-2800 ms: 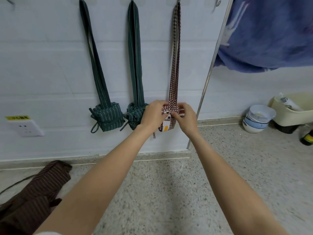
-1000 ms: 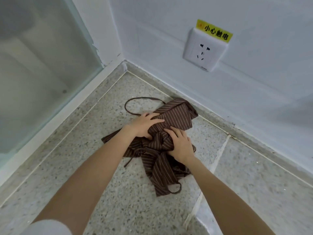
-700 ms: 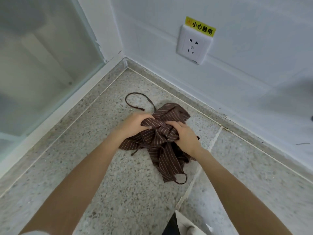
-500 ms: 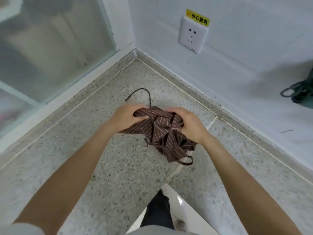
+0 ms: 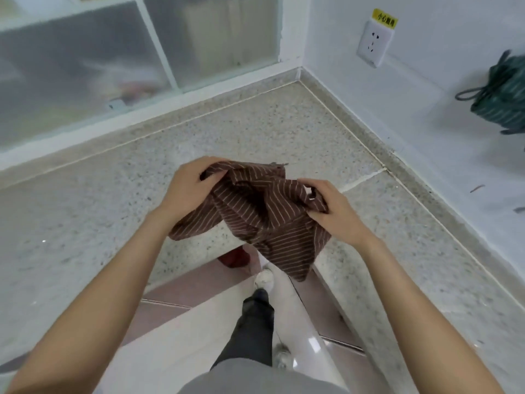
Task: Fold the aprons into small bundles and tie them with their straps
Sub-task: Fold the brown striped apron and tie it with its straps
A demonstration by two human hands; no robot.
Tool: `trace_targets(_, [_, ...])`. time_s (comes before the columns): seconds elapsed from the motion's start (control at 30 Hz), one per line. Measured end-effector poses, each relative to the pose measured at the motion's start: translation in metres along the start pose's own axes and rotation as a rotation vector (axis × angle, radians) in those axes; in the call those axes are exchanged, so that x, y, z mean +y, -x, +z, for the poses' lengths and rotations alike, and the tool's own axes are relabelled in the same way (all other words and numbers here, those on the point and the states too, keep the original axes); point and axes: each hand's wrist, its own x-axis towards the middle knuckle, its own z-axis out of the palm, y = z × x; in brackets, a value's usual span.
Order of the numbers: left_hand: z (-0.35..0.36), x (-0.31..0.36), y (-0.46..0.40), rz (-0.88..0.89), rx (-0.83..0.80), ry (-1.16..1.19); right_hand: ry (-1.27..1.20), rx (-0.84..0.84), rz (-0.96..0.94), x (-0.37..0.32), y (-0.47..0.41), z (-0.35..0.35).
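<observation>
Hands meet at the centre of the view, the left hand [image 5: 189, 189] at about ten o'clock of the brown striped apron [image 5: 264, 220] with fingers curled over its upper edge, the right hand [image 5: 333, 213] at three o'clock pinching a gathered fold between thumb and fingers. Crumpled and unfolded, the apron hangs in the air between them above the speckled floor [image 5: 85, 211], its lower end drooping toward six o'clock. At two o'clock a wall socket [image 5: 374, 42] with a yellow label sits on the white wall, and a green striped bundle [image 5: 504, 99] hangs at three o'clock.
</observation>
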Motion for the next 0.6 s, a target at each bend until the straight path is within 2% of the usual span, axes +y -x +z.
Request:
trace_targets(0.1, [-0.017,-0.005,0.048,-0.137,0.118,-0.072,0.052,-0.003,0.051,-0.013,0.024,0.016])
trace_targets(0.2, [-0.041,-0.016,0.089,-0.299,0.258,-0.184,-0.095,-0.001,0.159,-0.035,0.036,0.031])
trace_targets(0.27, [-0.059,-0.023,0.115,-0.356,0.318,-0.229,-0.17,-0.075,0.149,-0.051,0.038,0.04])
trace_targets(0.4, [-0.086,-0.028,0.159,-0.373,0.423,-0.225,-0.182,-0.294,0.045,-0.094,0.03,0.068])
trace_targets(0.6, [-0.124,-0.041,0.217,-0.286,0.433,-0.217,-0.157,-0.383,-0.149,-0.181,-0.01,0.166])
